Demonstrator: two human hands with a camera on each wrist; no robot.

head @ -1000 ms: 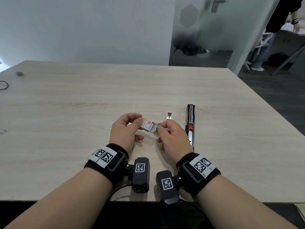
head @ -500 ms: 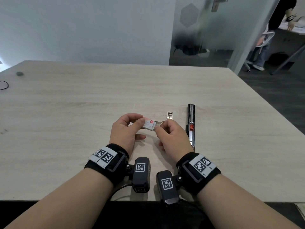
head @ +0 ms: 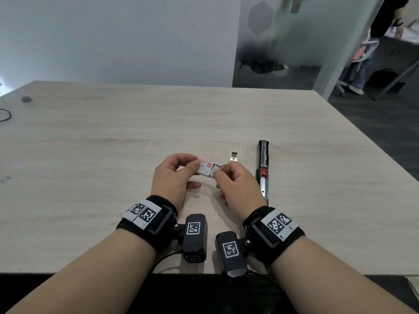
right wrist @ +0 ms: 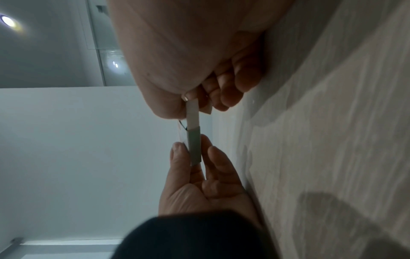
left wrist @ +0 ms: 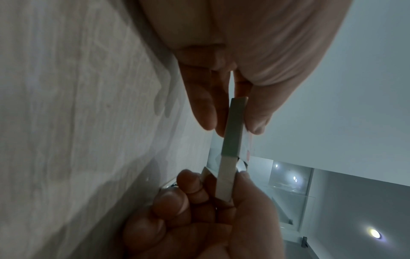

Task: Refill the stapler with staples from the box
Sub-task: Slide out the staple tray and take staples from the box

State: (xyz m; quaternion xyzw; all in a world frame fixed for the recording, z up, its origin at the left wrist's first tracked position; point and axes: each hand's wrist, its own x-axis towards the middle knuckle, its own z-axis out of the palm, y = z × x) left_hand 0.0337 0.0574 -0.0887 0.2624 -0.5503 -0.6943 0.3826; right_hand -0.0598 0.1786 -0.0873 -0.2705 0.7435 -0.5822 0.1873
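A small white staple box (head: 205,169) with a red logo is held just above the table in front of me. My left hand (head: 175,175) pinches its outer sleeve (left wrist: 234,126) between thumb and fingers. My right hand (head: 231,180) pinches the inner tray (left wrist: 225,177) that sticks out of the sleeve's right end (right wrist: 192,113). The black stapler (head: 263,168) lies opened flat on the table to the right of my right hand, its red pusher showing. A short strip of staples (head: 233,156) lies on the table between box and stapler.
The light wooden table (head: 113,143) stretches far ahead and to the left. A small dark object (head: 26,99) and a black cable (head: 5,115) lie at the far left edge. A person stands beyond the glass wall at the far right (head: 383,30).
The inner tray, pulled out one second ago, was pushed in half a second ago and is sticking out of the sleeve again now. The stapler and the staple strip have not moved.
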